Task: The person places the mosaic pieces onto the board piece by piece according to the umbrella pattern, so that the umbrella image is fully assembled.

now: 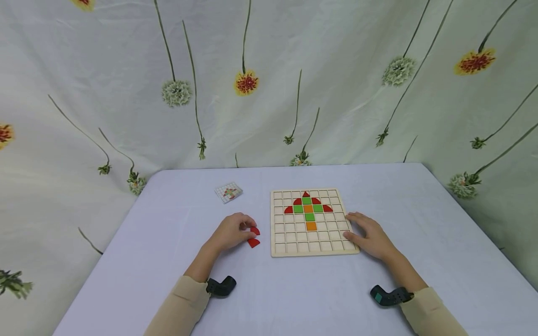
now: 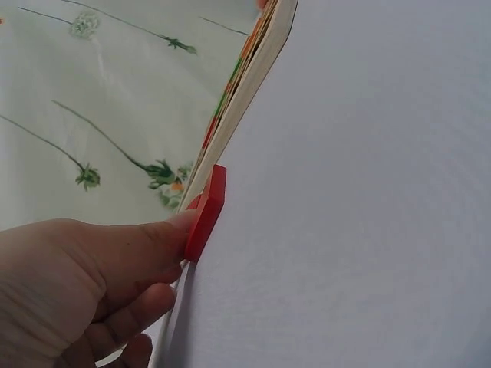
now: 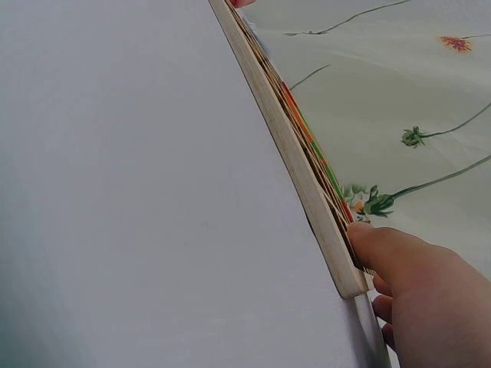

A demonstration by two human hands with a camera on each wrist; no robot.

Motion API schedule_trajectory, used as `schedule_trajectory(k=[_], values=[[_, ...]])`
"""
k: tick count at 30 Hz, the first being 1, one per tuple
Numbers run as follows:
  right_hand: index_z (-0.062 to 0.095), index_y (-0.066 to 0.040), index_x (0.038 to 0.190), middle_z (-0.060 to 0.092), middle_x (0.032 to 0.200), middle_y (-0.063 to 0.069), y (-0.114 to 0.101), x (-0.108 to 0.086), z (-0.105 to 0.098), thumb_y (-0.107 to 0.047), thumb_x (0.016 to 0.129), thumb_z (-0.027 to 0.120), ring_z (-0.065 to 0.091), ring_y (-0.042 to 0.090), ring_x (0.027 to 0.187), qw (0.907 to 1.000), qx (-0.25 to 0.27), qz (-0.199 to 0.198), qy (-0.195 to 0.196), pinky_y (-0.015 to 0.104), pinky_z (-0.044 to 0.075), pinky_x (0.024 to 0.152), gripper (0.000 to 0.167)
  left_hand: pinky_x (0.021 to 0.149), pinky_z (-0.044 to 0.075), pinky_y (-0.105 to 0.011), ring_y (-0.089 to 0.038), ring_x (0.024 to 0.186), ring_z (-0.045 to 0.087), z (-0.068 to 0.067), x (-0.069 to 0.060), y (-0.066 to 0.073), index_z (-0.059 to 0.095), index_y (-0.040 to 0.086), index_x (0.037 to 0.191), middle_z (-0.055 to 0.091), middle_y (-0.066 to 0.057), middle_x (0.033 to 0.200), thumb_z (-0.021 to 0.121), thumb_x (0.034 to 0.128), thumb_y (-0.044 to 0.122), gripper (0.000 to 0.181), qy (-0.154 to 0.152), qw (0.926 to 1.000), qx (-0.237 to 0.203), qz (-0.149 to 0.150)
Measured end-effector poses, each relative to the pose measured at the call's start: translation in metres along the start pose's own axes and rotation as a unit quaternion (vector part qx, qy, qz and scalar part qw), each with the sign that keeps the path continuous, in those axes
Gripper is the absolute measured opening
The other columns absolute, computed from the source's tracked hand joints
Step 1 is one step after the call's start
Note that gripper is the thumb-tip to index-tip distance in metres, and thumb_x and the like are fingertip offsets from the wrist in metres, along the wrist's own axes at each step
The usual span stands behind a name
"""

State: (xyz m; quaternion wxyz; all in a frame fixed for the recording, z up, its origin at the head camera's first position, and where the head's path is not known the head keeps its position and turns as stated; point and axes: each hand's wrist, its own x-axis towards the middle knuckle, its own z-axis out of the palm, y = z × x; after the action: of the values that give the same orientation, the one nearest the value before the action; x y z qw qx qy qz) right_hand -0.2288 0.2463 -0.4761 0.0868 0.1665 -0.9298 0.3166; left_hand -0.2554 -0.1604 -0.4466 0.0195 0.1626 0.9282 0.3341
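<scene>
My left hand (image 1: 232, 232) is left of the square wooden grid board (image 1: 290, 249). Its thumb and index finger pinch a red quarter-circle tile (image 1: 255, 230). A second red tile (image 1: 253, 242) lies just in front of the thumb; the left wrist view shows its thick edge close to the thumb tip. My right hand (image 1: 371, 237) rests at the board's right edge, its thumb on the rim and the index finger extended along the side. On the board, green tiles (image 1: 309, 217), orange tiles (image 1: 311, 226) and red tiles (image 1: 306, 194) form an arrow-like pattern in the upper middle.
A small patterned card (image 1: 229, 192) lies beyond my left hand, printed with a grid and coloured shapes. The table (image 1: 176, 200) has a white cover. Behind it hangs a flower-printed cloth (image 1: 269, 112). Dark wrist devices (image 1: 222, 286) sit at both cuffs.
</scene>
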Motion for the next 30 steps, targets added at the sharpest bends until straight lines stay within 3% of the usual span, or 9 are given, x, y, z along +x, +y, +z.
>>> schedule_trajectory(k=[5,12,23,30], values=[[0.053,0.004,0.135,0.047,0.141,0.025,0.001,0.0,0.0,-0.031,0.092,0.067,0.036,0.045,0.134,1.0,0.004,0.004,-0.003,0.061,0.025,0.107,0.058,0.067,0.045,-0.031,-0.015,0.074,0.052,0.001,0.001,-0.001,0.07,0.013,0.092,0.058,0.004,0.076,0.077,0.0815,0.006,0.014,-0.004,0.9995,-0.031,-0.003],[0.053,0.003,0.135,0.047,0.141,0.025,0.001,0.0,0.0,-0.032,0.092,0.067,0.036,0.045,0.134,1.0,0.005,0.006,-0.005,0.061,0.026,0.107,0.058,0.069,0.045,-0.031,-0.014,0.074,0.053,0.0,0.003,0.003,0.071,0.016,0.092,0.061,0.007,0.079,0.073,0.0863,0.007,0.01,-0.002,0.9999,-0.016,0.005],[0.054,0.004,0.135,0.047,0.14,0.026,0.0,0.0,-0.001,-0.032,0.092,0.066,0.036,0.047,0.133,1.0,0.004,0.002,0.0,0.062,0.026,0.106,0.057,0.071,0.047,-0.03,-0.015,0.081,0.055,-0.004,0.012,0.026,0.072,0.017,0.095,0.063,0.008,0.085,0.071,0.0883,0.009,0.011,-0.027,0.9993,-0.015,0.019],[0.053,0.004,0.135,0.047,0.141,0.026,0.0,0.0,-0.001,-0.032,0.092,0.066,0.036,0.047,0.134,1.0,0.003,0.002,-0.003,0.062,0.026,0.106,0.057,0.079,0.049,-0.033,-0.013,0.085,0.058,0.002,0.02,0.044,0.072,0.014,0.097,0.065,0.007,0.086,0.072,0.0887,0.01,0.009,-0.054,0.9971,-0.015,0.051]])
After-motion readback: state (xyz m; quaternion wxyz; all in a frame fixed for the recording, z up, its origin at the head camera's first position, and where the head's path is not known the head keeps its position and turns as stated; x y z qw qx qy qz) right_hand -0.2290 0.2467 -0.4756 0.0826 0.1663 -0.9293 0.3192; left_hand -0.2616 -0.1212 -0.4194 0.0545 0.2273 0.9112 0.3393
